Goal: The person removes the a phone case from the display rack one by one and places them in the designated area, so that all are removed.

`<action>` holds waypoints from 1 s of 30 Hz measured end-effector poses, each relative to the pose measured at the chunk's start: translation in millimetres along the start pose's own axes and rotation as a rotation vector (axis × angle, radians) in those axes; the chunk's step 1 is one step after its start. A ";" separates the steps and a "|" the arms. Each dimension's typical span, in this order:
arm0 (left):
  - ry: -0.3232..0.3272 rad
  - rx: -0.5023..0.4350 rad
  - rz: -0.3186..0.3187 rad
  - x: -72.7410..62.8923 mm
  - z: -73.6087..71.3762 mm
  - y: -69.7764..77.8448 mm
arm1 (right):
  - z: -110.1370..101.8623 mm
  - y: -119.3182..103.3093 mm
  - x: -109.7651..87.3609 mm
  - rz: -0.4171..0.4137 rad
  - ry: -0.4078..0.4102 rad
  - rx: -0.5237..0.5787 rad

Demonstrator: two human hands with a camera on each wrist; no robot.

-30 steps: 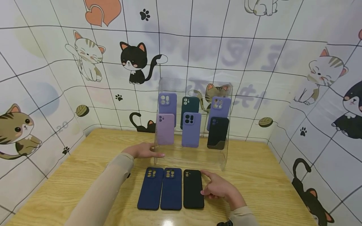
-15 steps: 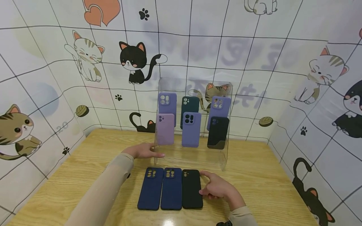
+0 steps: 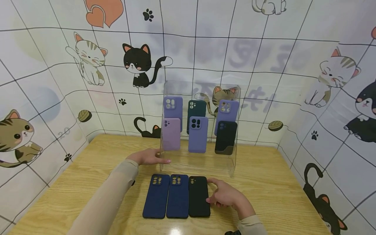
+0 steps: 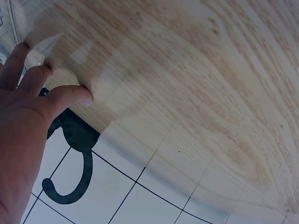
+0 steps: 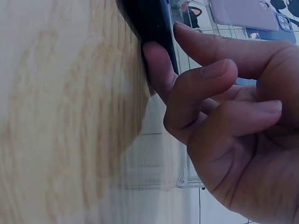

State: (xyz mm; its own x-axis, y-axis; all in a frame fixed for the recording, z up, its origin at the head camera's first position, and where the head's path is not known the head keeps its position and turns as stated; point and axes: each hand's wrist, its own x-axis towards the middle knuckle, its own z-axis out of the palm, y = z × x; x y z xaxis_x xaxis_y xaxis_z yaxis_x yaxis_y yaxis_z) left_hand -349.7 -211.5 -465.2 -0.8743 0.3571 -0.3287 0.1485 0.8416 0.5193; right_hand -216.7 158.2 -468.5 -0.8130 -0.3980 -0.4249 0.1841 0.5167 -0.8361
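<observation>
A black phone case lies flat on the table, right of two navy phone cases set side by side. My right hand touches the black case's right edge with index fingertip and thumb; its other fingers curl inward in the right wrist view. Beyond the row stands a clear acrylic display stand with two tiers of upright phone cases. My left hand is at the stand's lower left corner, thumb pointing across the front, the other fingers partly hidden. In the left wrist view, its fingers look spread near the tabletop.
On the stand are purple cases, a pink case, a dark green case and another black case. The wooden table meets a cat-patterned wall covering at the back and sides.
The black case on the table has slid slightly left against the neighbouring navy case, the right hand moving along with it. The left hand keeps its place.
</observation>
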 end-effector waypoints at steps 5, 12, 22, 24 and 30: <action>0.002 -0.001 -0.001 -0.1 0.4 -0.1 | -0.1 -1.6 -1.5 0.000 0.009 -0.016; 0.004 -0.010 0.006 1.8 1.5 -2.1 | -2.1 -3.7 -2.4 -0.009 0.023 0.002; 0.002 -0.005 0.001 1.3 0.7 -1.5 | -7.0 -8.8 -3.6 -0.034 0.058 -0.013; 0.002 -0.004 -0.002 1.5 0.8 -1.7 | -7.6 -11.8 -5.4 -0.035 0.064 -0.021; -0.001 -0.002 -0.002 1.9 1.1 -2.3 | -10.2 -22.5 -6.7 -0.055 0.073 -0.023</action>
State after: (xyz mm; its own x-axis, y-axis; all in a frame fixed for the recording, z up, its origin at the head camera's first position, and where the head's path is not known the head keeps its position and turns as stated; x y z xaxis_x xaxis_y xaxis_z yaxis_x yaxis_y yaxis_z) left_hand -351.2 -212.3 -467.9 -0.8743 0.3560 -0.3300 0.1460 0.8412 0.5206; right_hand -221.0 156.9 -443.2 -0.8597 -0.3702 -0.3519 0.1266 0.5130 -0.8490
